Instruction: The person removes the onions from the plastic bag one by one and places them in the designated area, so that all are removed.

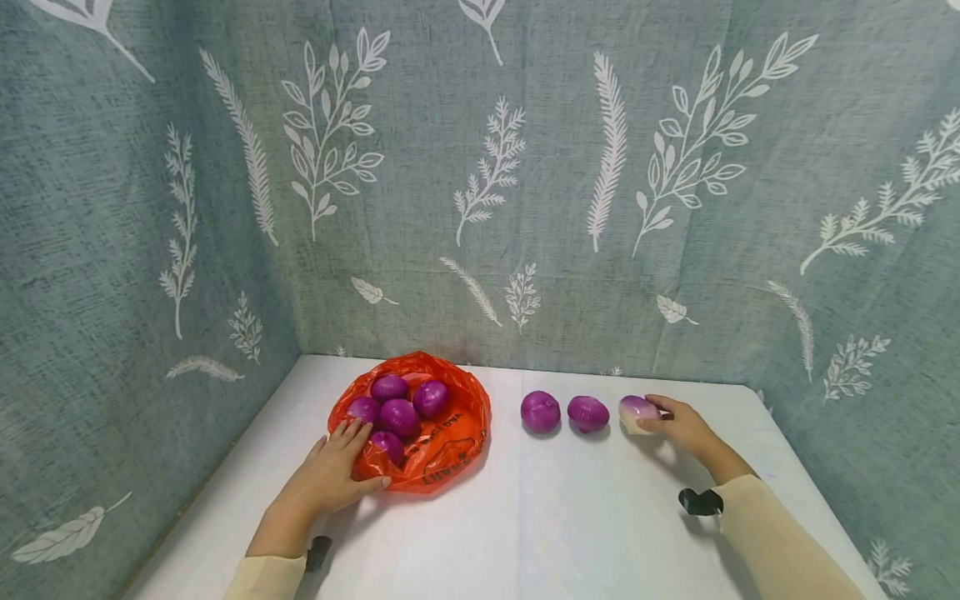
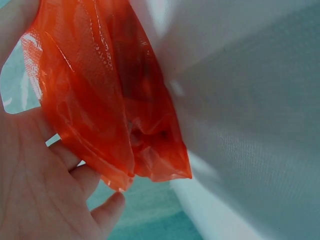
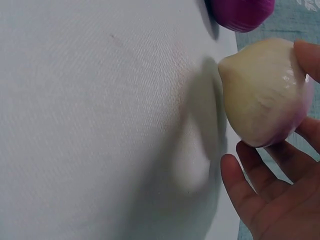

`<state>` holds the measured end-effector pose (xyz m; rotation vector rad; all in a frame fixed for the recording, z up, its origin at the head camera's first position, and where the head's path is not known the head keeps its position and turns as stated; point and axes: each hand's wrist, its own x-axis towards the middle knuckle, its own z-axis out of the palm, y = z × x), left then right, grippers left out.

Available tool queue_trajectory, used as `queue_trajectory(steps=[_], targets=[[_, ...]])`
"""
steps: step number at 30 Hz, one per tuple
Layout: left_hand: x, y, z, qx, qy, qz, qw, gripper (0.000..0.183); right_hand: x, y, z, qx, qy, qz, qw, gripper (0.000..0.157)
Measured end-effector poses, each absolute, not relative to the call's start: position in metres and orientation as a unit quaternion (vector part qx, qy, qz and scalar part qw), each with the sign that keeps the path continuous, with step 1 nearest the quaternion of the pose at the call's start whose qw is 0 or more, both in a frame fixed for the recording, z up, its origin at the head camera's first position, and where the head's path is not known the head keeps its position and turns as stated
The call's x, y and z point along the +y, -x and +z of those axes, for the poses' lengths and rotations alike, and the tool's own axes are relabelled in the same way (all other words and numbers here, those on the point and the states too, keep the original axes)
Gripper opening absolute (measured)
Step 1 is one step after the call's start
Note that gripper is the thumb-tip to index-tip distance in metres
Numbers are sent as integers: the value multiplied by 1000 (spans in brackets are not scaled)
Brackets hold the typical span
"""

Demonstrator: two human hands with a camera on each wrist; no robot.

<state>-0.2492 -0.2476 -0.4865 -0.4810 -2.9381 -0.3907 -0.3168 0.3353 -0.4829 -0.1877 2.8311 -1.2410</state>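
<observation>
My right hand [image 1: 686, 425] holds a white-and-purple onion [image 1: 637, 414] at the right end of a short row, thumb on one side and fingers on the other. Its pale, pointed end shows in the right wrist view, close to the table surface. Beside it lie two purple onions, a middle one [image 1: 588, 414] and a left one [image 1: 541, 412]. On the left, my left hand [image 1: 330, 471] rests at the near-left rim of a red plastic bag [image 1: 457, 454], its fingers extended over the edge by the onions and its thumb spread. Several purple onions [image 1: 400, 418] lie inside the bag.
The white table [image 1: 480, 542] runs back to a grey-green cloth [image 1: 420, 208] with a white leaf print, which hangs behind and on both sides. Dark print marks the bag's inner face. A dark wrist piece [image 1: 701, 502] sits by the right sleeve.
</observation>
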Motion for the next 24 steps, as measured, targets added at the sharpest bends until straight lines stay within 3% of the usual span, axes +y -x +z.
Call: queue_trajectory(steps=[24], targets=[[-246, 248, -485, -979, 155, -121, 58, 105, 340, 316, -488, 920, 53, -386, 39, 79]])
